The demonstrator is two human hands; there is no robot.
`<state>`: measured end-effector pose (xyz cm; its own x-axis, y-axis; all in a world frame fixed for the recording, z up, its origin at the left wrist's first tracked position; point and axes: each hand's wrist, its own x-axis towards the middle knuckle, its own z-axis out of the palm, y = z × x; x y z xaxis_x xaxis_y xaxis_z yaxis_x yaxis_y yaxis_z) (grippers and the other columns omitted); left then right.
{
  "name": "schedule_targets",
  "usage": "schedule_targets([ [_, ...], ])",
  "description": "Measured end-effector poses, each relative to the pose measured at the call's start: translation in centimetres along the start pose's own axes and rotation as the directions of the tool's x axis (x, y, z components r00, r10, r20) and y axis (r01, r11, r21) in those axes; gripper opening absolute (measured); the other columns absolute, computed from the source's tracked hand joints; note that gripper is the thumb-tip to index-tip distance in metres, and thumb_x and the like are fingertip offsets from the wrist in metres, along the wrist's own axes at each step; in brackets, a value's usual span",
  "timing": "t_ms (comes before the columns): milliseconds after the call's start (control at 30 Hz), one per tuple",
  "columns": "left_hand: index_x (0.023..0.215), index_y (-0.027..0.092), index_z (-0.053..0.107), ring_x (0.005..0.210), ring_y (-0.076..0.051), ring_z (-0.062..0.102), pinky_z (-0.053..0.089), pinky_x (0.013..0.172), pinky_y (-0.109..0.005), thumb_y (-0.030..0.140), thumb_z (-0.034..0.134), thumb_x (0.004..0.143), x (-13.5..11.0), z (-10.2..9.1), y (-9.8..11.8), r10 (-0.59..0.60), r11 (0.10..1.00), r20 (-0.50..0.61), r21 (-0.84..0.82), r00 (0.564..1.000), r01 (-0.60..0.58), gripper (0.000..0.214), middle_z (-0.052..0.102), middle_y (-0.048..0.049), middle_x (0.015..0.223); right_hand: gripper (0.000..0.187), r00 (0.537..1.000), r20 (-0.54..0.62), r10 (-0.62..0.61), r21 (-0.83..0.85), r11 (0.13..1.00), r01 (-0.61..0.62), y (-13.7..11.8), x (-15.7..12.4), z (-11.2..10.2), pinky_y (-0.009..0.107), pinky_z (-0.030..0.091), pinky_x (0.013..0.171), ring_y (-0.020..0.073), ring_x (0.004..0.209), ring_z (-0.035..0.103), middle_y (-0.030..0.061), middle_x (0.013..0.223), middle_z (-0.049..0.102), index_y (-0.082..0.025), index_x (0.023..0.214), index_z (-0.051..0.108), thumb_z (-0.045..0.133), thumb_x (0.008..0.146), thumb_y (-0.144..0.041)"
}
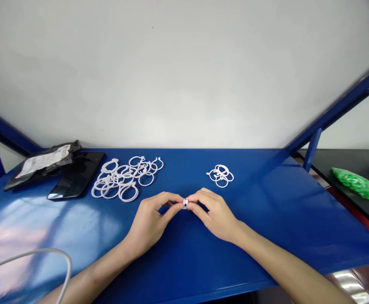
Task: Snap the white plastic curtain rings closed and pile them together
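Note:
In front of me my left hand [151, 218] and my right hand [215, 214] meet fingertip to fingertip above the blue table [178, 261]. Both pinch a small white plastic ring [185, 203] between thumb and forefinger. Only a short part of it shows; my fingers hide the rest. Beyond my left hand lies a loose pile of white plastic rings [128, 200], many with small knobs at the ends. A smaller group of similar rings [221, 173] rests beyond my right hand.
At the left lie a black plastic bag [45, 162] with a white label and a dark phone-like slab [76, 177]. A pale cable [45, 250] loops at lower left. A bag of green pieces [358, 183] sits on a black surface at right. Blue frame bars [313, 147] flank the table.

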<state>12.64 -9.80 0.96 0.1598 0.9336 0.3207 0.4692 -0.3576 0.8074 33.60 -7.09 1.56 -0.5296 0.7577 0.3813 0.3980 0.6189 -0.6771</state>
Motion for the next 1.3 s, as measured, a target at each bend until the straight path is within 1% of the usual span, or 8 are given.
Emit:
schedule_targets([
  [267, 0.091, 0.025, 0.078, 0.072, -0.012, 0.074, 0.057, 0.070, -0.020, 0.021, 0.074, 0.089, 0.0, 0.2, -0.4, 0.069, 0.997, -0.025, -0.020, 0.997, -0.070, 0.006, 0.079, 0.0041, 0.083, 0.020, 0.978, 0.027, -0.208, -0.227, 0.951, 0.209, 0.2, -0.2, 0.0, 0.032, 0.049, 0.077, 0.0176, 0.081, 0.064, 0.0035, 0.095, 0.077, -0.019, 0.105, 0.068, 0.050, 0.107, -0.027],
  [533, 0.096, 0.021, 0.075, 0.072, -0.011, 0.071, 0.057, 0.068, -0.019, 0.014, 0.073, 0.090, -0.4, 0.1, -0.4, 0.319, 0.947, -0.025, 0.036, 0.948, -0.318, 0.010, 0.075, 0.0010, 0.081, 0.025, 0.968, 0.092, -0.235, -0.270, 0.929, 0.251, 0.0, -0.7, -0.2, 0.031, 0.048, 0.074, 0.0173, 0.081, 0.063, 0.0036, 0.093, 0.075, -0.018, 0.104, 0.067, 0.044, 0.109, -0.028],
  [800, 0.096, 0.020, 0.071, 0.070, -0.013, 0.066, 0.055, 0.065, -0.022, 0.015, 0.065, 0.096, -0.4, 0.2, -0.8, 0.449, 0.884, 0.085, 0.102, 0.889, -0.456, 0.008, 0.073, -0.0008, 0.078, 0.022, 0.938, 0.218, -0.271, -0.345, 0.877, 0.334, 0.3, -0.9, -0.2, 0.031, 0.042, 0.069, 0.0169, 0.076, 0.061, 0.0028, 0.082, 0.073, -0.018, 0.095, 0.066, 0.048, 0.107, -0.021],
  [933, 0.098, 0.019, 0.069, 0.077, -0.015, 0.067, 0.055, 0.071, -0.027, 0.020, 0.060, 0.100, 0.3, -0.4, -1.3, 0.443, 0.848, 0.168, 0.240, 0.880, -0.473, 0.009, 0.075, -0.0026, 0.086, 0.026, 0.961, 0.160, -0.224, -0.346, 0.899, 0.268, 0.7, -0.4, 0.3, 0.033, 0.045, 0.071, 0.0180, 0.075, 0.063, 0.0037, 0.086, 0.074, -0.019, 0.098, 0.067, 0.045, 0.109, -0.028],
  [1000, 0.101, 0.019, 0.070, 0.082, -0.018, 0.067, 0.055, 0.077, -0.031, 0.024, 0.060, 0.100, 1.0, -1.1, -1.8, 0.438, 0.797, 0.169, 0.383, 0.883, -0.468, 0.011, 0.076, -0.0043, 0.091, 0.025, 0.975, 0.110, -0.191, -0.367, 0.904, 0.218, 1.1, 0.0, 0.2, 0.033, 0.048, 0.074, 0.0185, 0.077, 0.064, 0.0039, 0.090, 0.076, -0.020, 0.099, 0.068, 0.047, 0.108, -0.032],
  [1067, 0.104, 0.018, 0.070, 0.087, -0.023, 0.067, 0.054, 0.081, -0.038, 0.027, 0.059, 0.100, 1.6, -2.0, -2.5, 0.393, 0.722, 0.127, 0.571, 0.911, -0.391, 0.015, 0.076, -0.0073, 0.095, 0.022, 0.987, 0.048, -0.152, -0.418, 0.895, 0.158, 1.9, 0.4, -0.4, 0.034, 0.050, 0.078, 0.0197, 0.081, 0.066, 0.0040, 0.092, 0.077, -0.021, 0.098, 0.069, 0.051, 0.107, -0.032],
  [1200, 0.100, 0.016, 0.072, 0.096, -0.034, 0.063, 0.051, 0.084, -0.047, 0.030, 0.059, 0.097, 2.6, -3.9, -4.6, 0.223, 0.539, 0.026, 0.829, 0.974, -0.146, 0.019, 0.072, -0.0147, 0.098, 0.021, 0.992, -0.118, -0.052, -0.609, 0.792, -0.032, 4.2, 0.9, -3.0, 0.036, 0.052, 0.077, 0.0242, 0.087, 0.065, 0.0070, 0.093, 0.075, -0.021, 0.096, 0.071, 0.054, 0.104, -0.031],
  [1300, 0.089, 0.018, 0.071, 0.092, -0.035, 0.062, 0.049, 0.080, -0.047, 0.026, 0.057, 0.095, 2.8, -4.7, -5.4, 0.146, 0.482, 0.068, 0.866, 0.987, -0.131, 0.017, 0.070, -0.0144, 0.091, 0.021, 0.980, -0.196, 0.027, -0.706, 0.690, -0.160, 5.6, 0.9, -4.7, 0.038, 0.053, 0.072, 0.0275, 0.091, 0.063, 0.0105, 0.099, 0.074, -0.021, 0.099, 0.072, 0.054, 0.104, -0.031],
])
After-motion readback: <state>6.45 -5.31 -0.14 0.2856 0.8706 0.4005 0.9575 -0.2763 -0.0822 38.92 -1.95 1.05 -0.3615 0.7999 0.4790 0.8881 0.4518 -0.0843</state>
